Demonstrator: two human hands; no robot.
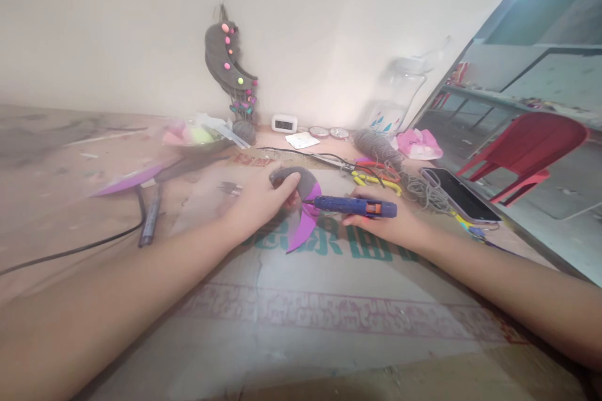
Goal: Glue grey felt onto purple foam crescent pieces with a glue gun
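Observation:
My left hand [275, 197] pinches a crescent-shaped piece [305, 220], purple along its lower part, with grey yarn [301, 180] covering its upper end. A blue hot glue gun [348, 205] is gripped in my right hand [376, 216]. Its nozzle points left and meets, or nearly meets, the purple face just below the grey part; exact contact is too small to make out. The piece is held above a printed sheet on the table. My left fingers under the piece are partly hidden.
Behind my right hand lie yellow-handled scissors [376, 183], a grey yarn skein [379, 147] and a phone [461, 194]. A marker [150, 216] and black cable [94, 249] are on the left. A decorated grey crescent [221, 56] hangs on the wall above a small clock [285, 123]. A red chair [531, 144] stands right.

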